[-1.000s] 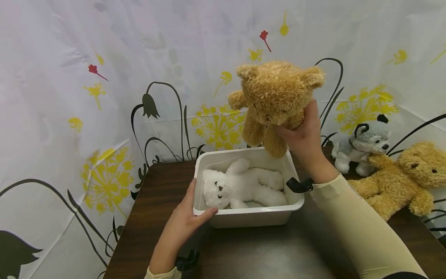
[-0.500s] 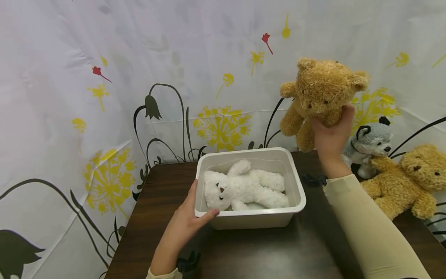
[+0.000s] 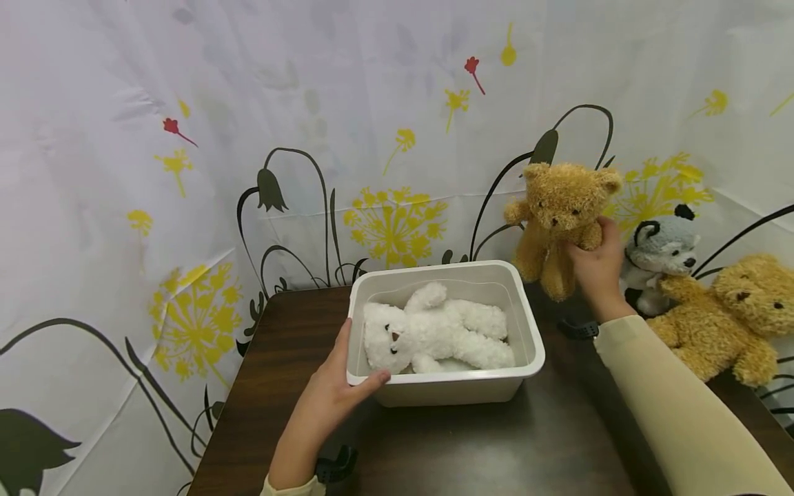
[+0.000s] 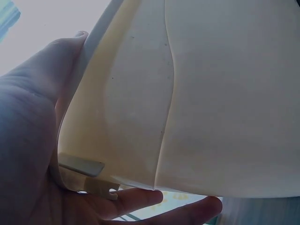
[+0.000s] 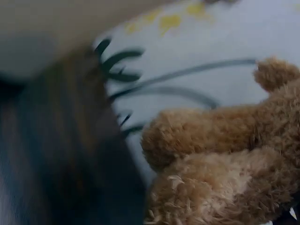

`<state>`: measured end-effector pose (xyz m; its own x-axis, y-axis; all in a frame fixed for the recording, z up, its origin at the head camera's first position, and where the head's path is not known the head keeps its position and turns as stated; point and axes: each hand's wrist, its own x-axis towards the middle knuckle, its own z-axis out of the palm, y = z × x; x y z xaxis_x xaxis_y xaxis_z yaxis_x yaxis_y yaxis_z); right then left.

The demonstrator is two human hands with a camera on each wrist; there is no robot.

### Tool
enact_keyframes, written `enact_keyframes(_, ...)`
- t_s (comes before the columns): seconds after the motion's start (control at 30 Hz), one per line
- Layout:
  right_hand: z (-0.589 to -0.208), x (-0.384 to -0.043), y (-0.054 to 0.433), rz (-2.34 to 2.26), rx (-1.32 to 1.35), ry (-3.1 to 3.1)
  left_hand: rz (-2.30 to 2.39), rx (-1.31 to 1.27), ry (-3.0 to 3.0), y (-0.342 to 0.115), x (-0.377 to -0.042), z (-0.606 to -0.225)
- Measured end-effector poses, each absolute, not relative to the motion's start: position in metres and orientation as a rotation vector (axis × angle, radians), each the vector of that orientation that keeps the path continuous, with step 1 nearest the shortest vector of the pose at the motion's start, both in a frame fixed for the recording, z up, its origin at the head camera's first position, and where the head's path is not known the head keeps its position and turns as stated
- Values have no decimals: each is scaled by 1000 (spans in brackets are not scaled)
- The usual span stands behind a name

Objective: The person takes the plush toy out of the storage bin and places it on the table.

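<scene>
In the head view, my right hand (image 3: 598, 269) grips a golden-brown teddy bear (image 3: 564, 196) around its side, holding it upright at the back of the table, right of a white plastic bin (image 3: 446, 377). The teddy's legs (image 5: 206, 136) fill much of the right wrist view, where my hand is hidden. My left hand (image 3: 331, 389) holds the bin by its near left corner, thumb along the front rim. The left wrist view shows its fingers (image 4: 136, 202) beneath the bin's rim. Inside the bin a white teddy bear (image 3: 434, 334) lies on its back, head to the left.
A grey-and-white plush dog (image 3: 660, 251) sits at the table's right back. Beside it leans a second golden teddy bear (image 3: 728, 324). The dark wooden table (image 3: 298, 337) backs onto a flower-patterned curtain (image 3: 341, 83).
My right hand has carried the teddy bear rightward from above the bin, then lowered it toward the table's back edge. The left hand stays on the bin.
</scene>
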<state>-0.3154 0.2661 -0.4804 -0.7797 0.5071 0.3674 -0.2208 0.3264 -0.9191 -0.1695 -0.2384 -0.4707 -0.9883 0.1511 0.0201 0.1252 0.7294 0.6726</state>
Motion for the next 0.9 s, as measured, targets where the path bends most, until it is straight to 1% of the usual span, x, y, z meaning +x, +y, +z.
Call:
enact_keyframes(0.1,-497,-321,277,1524,-273,-2053,1123,223,2885,-238,-169,-473)
enact_keyframes(0.2,-506,-324,286,1562,-280,-2110,1131,226,2881,-238,-169,-474)
enact_keyframes(0.6,-517,-331,322,2044,-376,-2194,1117,227,2909,-239,-169,-471)
enact_keyframes(0.9,-540,-331,321,1945,-423,-2336,1005,224,2994,-238,-169,-470)
